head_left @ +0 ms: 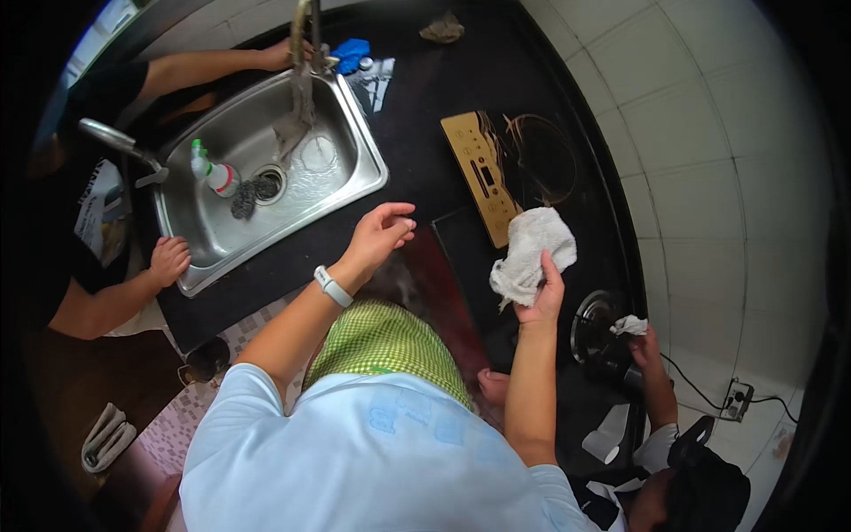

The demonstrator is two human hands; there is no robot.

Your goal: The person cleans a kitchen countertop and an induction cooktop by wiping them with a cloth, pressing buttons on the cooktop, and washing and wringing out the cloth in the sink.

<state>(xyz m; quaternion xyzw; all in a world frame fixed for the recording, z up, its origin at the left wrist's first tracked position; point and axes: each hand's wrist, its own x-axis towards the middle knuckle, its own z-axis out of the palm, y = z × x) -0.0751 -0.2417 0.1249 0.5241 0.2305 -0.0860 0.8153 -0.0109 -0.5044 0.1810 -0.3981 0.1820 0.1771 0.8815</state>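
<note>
My right hand [542, 306] grips a crumpled white cloth [535, 253], thumb on top of it. The cloth hangs over the lower end of a gold-and-black induction cooktop [479, 177] on the black counter; whether they touch I cannot tell. My left hand [383, 238], with a white band on its wrist, is held in the air near the counter's front edge, to the right of the steel sink [359, 146]. Its fingers are loosely bent and somewhat apart, with nothing visible in them.
In the sink are a spray bottle [215, 170] and a dark scouring pad [252, 195]; water runs from the faucet [306, 35]. A person at the left rests a hand [169, 260] on its rim. Another person's hand [650, 344] holds a white cloth [629, 325] beside a round dark appliance [596, 326].
</note>
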